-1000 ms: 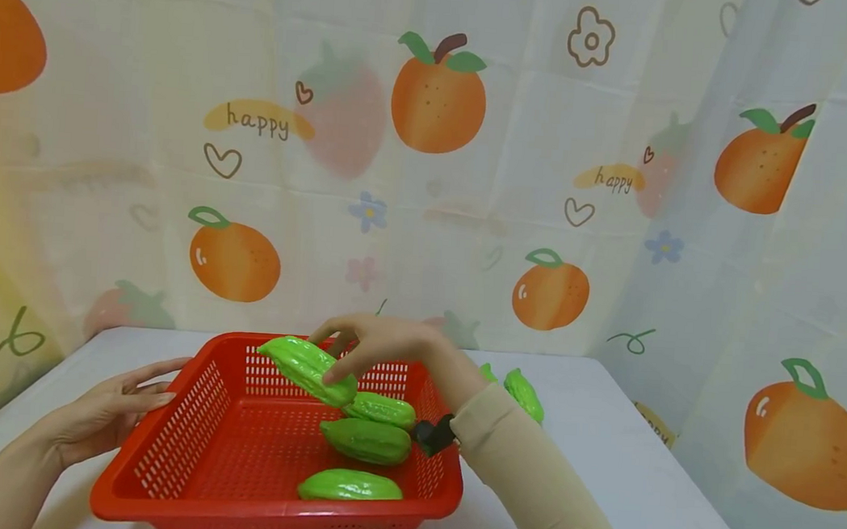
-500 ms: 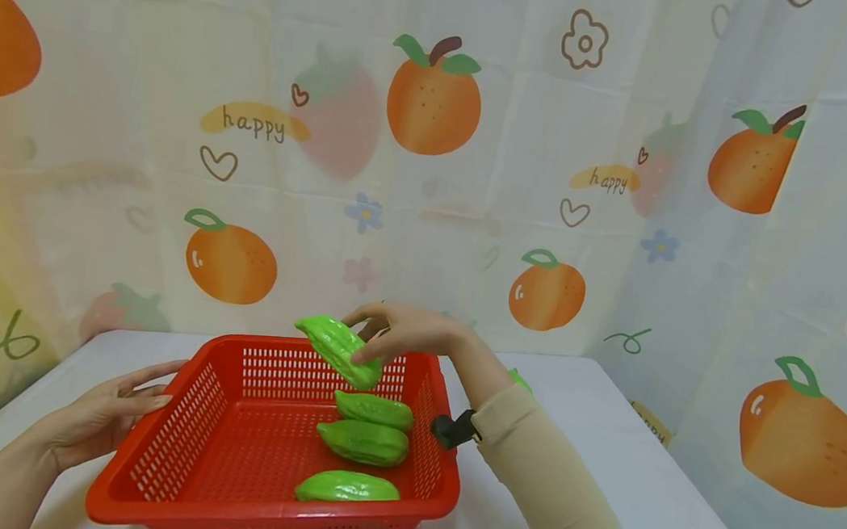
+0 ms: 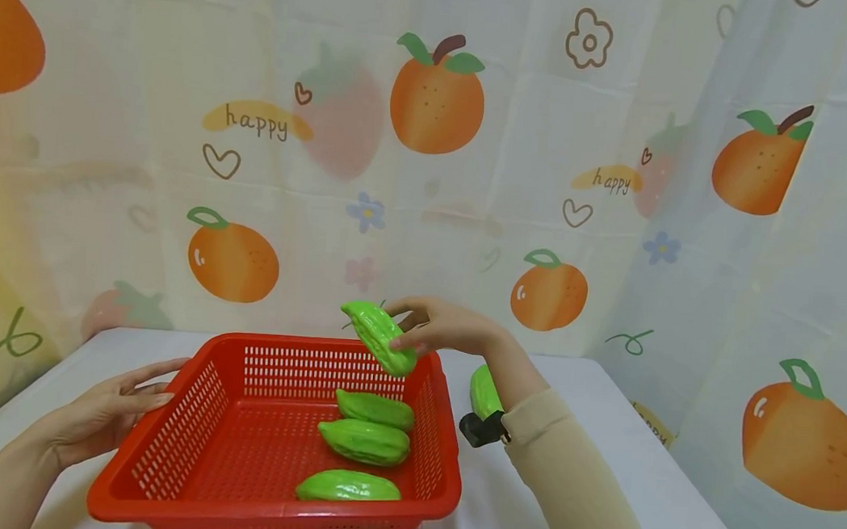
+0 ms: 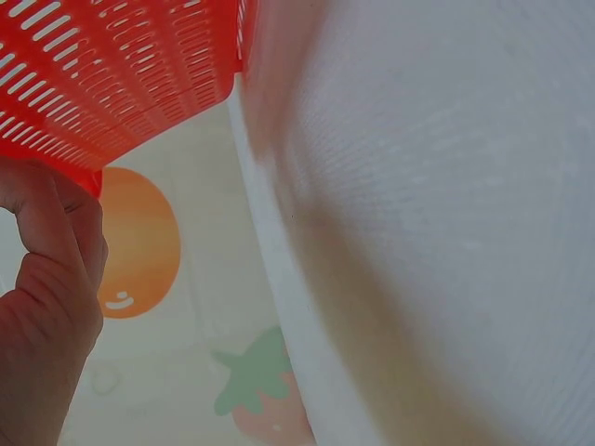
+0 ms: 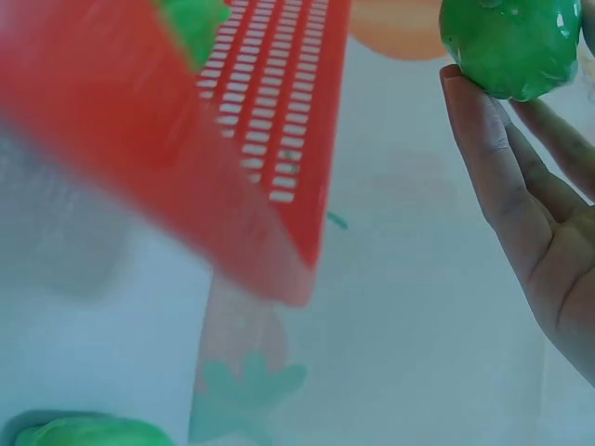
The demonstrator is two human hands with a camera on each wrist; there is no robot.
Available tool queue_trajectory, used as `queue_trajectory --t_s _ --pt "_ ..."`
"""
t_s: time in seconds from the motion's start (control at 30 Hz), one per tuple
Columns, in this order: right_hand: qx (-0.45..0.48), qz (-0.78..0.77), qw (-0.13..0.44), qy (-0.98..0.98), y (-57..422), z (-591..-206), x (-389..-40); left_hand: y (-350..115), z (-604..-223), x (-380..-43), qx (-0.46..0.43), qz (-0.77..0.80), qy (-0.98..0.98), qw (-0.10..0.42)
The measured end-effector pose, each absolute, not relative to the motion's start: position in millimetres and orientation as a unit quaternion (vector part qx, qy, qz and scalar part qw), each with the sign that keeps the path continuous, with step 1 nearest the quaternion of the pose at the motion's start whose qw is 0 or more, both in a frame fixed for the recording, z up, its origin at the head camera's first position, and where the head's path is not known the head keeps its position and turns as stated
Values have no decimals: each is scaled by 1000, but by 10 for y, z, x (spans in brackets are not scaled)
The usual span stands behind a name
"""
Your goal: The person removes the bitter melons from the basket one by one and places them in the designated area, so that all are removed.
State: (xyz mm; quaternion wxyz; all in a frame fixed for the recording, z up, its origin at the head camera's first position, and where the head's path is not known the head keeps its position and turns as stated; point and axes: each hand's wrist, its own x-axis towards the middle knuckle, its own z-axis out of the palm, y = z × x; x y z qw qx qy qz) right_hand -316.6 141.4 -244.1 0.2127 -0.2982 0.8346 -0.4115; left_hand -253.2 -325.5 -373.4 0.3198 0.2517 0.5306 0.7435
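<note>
My right hand (image 3: pixel 456 327) pinches a bright green, ridged bitter melon (image 3: pixel 378 339) between thumb and fingers. It is raised over the back right corner of the red plastic basket (image 3: pixel 270 514), pointed tip up to the left. The right wrist view shows the melon's blunt end (image 5: pixel 511 46) against the fingertips. Three more bitter melons lie inside the basket along its right side: one towards the back (image 3: pixel 374 409), one in the middle (image 3: pixel 365 442) and one at the front (image 3: pixel 348 486). My left hand (image 3: pixel 104 419) grips the basket's left rim, also visible in the left wrist view.
Another green melon (image 3: pixel 484 391) lies on the white table (image 3: pixel 557 467) right of the basket, partly hidden behind my right wrist. A curtain printed with fruit (image 3: pixel 470 219) hangs close behind the table's back edge. A black wrist device (image 3: pixel 481 430) sits at my right cuff.
My right hand has moved right and upward with the bitter melon, from above the basket's middle to its back right corner. The left hand and basket have stayed in place.
</note>
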Motion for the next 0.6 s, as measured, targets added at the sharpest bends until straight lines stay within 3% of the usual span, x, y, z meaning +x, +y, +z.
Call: queue_trajectory --t_s 0.6 --pt "-237 -459 175 838 1985 -2649 -3262 -3264 -3736 -2546 244 741 540 316"
